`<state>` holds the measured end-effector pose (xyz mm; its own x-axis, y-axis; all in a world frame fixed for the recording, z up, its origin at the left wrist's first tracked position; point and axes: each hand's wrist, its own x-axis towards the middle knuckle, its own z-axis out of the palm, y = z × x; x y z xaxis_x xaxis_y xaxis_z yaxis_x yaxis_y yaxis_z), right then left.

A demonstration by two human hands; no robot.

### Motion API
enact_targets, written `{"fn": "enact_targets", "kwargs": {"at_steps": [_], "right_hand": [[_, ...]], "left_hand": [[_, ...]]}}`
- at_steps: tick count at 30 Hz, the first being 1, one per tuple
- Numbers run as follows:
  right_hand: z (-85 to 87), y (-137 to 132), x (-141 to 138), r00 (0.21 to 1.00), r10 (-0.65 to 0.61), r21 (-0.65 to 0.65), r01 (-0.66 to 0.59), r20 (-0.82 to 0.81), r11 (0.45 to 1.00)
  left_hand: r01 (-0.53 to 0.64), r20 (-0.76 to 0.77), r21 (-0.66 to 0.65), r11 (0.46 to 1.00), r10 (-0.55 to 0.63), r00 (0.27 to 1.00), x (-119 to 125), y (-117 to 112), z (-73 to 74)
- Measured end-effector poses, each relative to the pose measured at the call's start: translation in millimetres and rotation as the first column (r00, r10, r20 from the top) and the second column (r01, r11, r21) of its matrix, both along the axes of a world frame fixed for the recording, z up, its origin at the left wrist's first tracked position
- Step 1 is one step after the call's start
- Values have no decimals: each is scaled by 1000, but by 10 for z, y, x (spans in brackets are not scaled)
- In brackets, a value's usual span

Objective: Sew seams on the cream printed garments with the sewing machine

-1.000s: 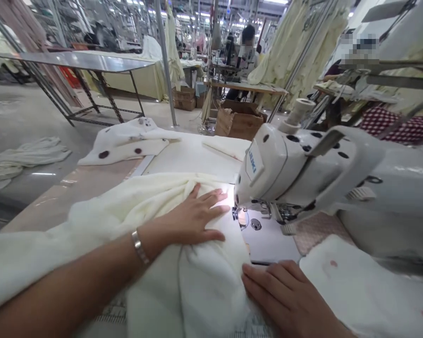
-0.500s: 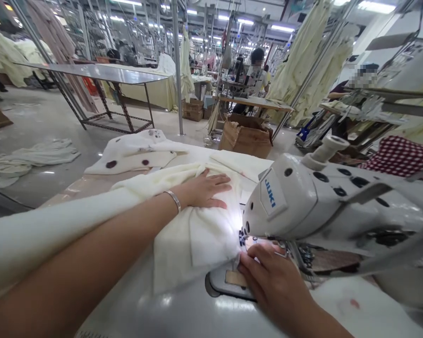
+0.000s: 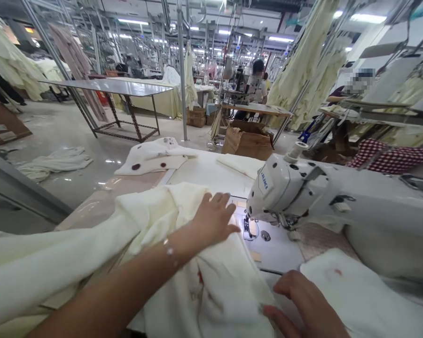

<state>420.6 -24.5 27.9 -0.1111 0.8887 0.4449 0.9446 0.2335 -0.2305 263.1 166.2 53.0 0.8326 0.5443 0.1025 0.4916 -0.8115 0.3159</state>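
Note:
Cream fleece fabric (image 3: 229, 281) spreads across the front of the sewing table and trails off to the left, its right edge just short of the needle area. My left hand (image 3: 213, 218), a bracelet on its wrist, lies over the fabric with fingers spread. At the lower right, my right hand (image 3: 306, 303) has its thumb and fingers apart; the thumb tip is at the fabric's edge, and whether it touches is unclear. Beyond both hands stands a white JUKI sewing machine (image 3: 278, 188), its lit presser foot (image 3: 248, 226) over the plate without fabric under it.
White pieces with dark spots (image 3: 151, 159) lie at the table's far left. Another white piece (image 3: 359, 291) rests at right, under the machine arm. Behind are a cardboard box (image 3: 248, 141), a metal-topped table (image 3: 127, 88) and people at other machines.
The fabric has come away from the needle toward me. My right hand has moved from the presser foot down to the right and opened; my left hand has moved slightly nearer.

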Motion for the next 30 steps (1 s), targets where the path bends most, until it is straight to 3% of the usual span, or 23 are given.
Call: {"fn": "enact_targets", "kwargs": {"at_steps": [3, 5, 8, 10, 12, 15, 21, 27, 30], "right_hand": [[-109, 9, -41, 997, -73, -36, 75, 40, 997], [-152, 22, -13, 993, -120, -124, 122, 25, 985], [-132, -24, 71, 991, -116, -130, 123, 62, 984], [-54, -104, 99, 990, -77, -23, 80, 121, 997], [56, -193, 83, 993, -2, -5, 3, 121, 1000], [194, -271, 42, 989, 145, -107, -142, 25, 984], [151, -234, 228, 991, 130, 37, -132, 31, 991], [183, -226, 272, 989, 146, 9, -146, 15, 989], [235, -216, 265, 992, 124, -5, -124, 11, 992]], "left_hand": [[88, 80, -173, 981, -75, 994, 44, 280, 118], [121, 104, -226, 967, -99, 990, -81, 289, 254], [180, 171, -253, 951, -140, 975, -458, -13, 485], [206, 97, -137, 969, -194, 976, -722, -354, 556], [243, -100, 56, 969, -236, 967, -911, -690, 530], [317, -221, 162, 934, -279, 935, -1027, -945, 418], [284, -71, 26, 958, -282, 957, -1074, -589, 346], [373, 45, 247, 895, -395, 918, -909, -335, 47], [357, 81, 260, 897, -389, 918, -812, -254, -2]]}}
